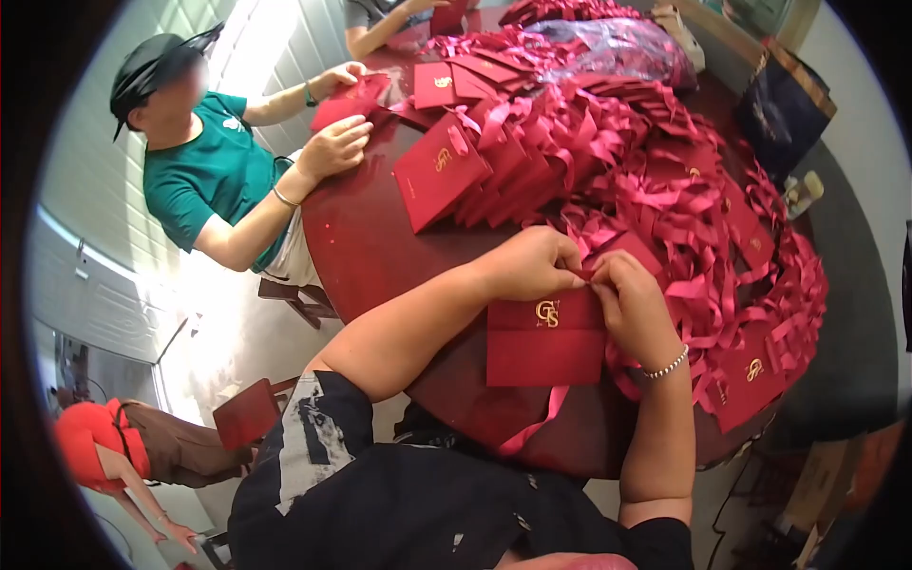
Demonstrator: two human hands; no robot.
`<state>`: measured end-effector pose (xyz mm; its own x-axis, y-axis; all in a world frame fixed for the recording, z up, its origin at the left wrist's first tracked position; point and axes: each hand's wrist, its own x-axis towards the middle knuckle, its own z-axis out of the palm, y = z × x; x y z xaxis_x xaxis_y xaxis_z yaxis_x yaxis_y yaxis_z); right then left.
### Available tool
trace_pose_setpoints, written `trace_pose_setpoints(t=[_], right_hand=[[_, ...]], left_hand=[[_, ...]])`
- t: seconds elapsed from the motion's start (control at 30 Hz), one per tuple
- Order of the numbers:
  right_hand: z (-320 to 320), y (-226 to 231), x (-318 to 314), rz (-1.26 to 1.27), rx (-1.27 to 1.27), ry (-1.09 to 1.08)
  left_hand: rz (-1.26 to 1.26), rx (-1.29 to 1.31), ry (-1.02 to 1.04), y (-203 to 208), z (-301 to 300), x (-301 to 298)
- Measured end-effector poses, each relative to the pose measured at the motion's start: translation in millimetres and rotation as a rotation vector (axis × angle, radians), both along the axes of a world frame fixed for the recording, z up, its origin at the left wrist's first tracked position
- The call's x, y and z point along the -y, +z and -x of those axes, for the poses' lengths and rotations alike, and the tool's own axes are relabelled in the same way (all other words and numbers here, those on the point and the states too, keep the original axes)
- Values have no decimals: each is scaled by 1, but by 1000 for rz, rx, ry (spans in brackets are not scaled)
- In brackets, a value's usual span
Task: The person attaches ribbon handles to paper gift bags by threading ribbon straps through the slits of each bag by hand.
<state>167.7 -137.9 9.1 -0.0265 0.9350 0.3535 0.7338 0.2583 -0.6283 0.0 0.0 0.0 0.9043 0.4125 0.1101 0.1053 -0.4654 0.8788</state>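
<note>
A flat red paper bag [545, 356] with a gold emblem and a crease across it lies on the table in front of me. At its top edge my left hand [534, 264] and my right hand [631, 302] meet, fingertips pinched together on a bit of pink-red ribbon, mostly hidden by the fingers. The right wrist wears a beaded bracelet. A loose ribbon end [540, 425] trails from under the bag toward the table's near edge. Just beyond my left hand stands a fanned row of similar red bags [443, 174] with ribbons.
A large heap of ribboned red bags [703, 237] covers the right of the round dark-red table [366, 271]. Clear plastic [617, 47] lies at the back. On the left a person in green [214, 171] handles a red piece; another sits beyond. A dark paper bag [784, 109] stands right.
</note>
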Motion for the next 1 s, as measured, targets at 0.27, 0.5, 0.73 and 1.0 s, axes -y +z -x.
trace_pose_setpoints(t=[0.27,0.5,0.73,1.0], right_hand=[[31,-21,-8,-118,192,-195],[12,-16,-6,-111,67,-163],[-16,4,4,251,-578,-118],[-13,11,8,296,-538,-163]], left_hand=[[-281,34,178,-4,4,16],[145,-114,34,5,2,-5],[672,-52,-37,0,6,-11],[666,-94,-101,3,6,-15]])
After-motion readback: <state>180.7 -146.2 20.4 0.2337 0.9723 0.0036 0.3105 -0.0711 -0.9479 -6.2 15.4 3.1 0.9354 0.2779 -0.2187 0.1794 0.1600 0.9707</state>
